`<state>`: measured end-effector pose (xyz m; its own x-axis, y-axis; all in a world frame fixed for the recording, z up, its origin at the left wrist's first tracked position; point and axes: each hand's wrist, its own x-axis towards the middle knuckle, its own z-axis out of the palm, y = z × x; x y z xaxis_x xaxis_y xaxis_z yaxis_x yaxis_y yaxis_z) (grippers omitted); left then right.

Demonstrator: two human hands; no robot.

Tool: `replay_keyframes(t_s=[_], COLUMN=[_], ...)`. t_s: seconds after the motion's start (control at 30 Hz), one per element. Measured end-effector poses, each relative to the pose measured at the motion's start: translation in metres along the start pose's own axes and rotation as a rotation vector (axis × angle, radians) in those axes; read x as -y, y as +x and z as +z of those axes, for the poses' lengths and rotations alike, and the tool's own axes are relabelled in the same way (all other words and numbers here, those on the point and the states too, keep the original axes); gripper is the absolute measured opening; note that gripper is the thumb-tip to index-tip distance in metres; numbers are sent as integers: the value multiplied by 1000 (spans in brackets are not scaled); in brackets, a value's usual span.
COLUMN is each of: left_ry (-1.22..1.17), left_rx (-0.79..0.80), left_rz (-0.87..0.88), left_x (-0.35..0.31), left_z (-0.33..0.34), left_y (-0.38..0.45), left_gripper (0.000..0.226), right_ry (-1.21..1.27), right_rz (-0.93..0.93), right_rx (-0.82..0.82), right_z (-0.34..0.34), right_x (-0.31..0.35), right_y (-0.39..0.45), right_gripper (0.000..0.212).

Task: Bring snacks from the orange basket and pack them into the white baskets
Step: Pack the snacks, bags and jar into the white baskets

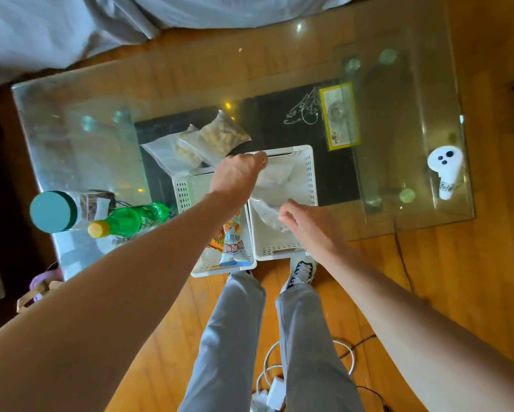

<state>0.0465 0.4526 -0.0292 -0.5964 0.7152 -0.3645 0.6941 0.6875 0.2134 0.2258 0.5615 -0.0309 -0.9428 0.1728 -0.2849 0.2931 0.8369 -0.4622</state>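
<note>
Left hand point(237, 173), right hand point(304, 223), gripping clear bag point(272, 188), white basket point(310, 173)

A home living room: glass coffee table point(413, 179), wooden floor point(472, 278), draped grey fabric point(71, 25).

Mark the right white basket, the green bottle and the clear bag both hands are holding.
right white basket point(309, 173): head view, far right wall.
green bottle point(134, 219): head view, body.
clear bag point(275, 181): head view, middle.

left grip point(238, 173) pinching, right grip point(304, 223) pinching
</note>
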Motion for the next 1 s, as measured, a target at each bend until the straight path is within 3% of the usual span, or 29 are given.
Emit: replay_keyframes(t_s=[0.23,0.37,0.47,0.57,0.67,0.73,0.8,0.87,0.93,1.0], left_ry=[-13,-199,-271,-242,-411,-452,-472,-395,-371,-388], left_rx=[-80,-142,-271,-408,-200,48,208,248,234,241], left_rz=[-49,-26,-60,-161,-408,-587,-656,-638,-619,-629], left_x=[6,9,16,18,11,7,2,-1,-3,-5], left_z=[-4,-9,-6,14,46,69,85,94,97,97], left_y=[15,12,-2,-26,-55,-70,-81,-85,-83,-77], left_gripper=[11,28,35,26,21,23,30,34,33,31], right_ry=[231,375,562,693,623,369,104,120,289,296], right_rz=[109,180,288,394,498,528,541,629,733,742], right_rx=[-32,-24,-67,-171,-140,-171,-255,-225,-64,27], right_z=[3,7,12,19,33,42,54,68,82,91], right_x=[8,8,8,6,2,-3,-13,-25,-34,-41], right_y=[24,54,69,65,47,34,26,23,17,6], right_gripper=[16,8,45,76,87,85,87,90,88,82])
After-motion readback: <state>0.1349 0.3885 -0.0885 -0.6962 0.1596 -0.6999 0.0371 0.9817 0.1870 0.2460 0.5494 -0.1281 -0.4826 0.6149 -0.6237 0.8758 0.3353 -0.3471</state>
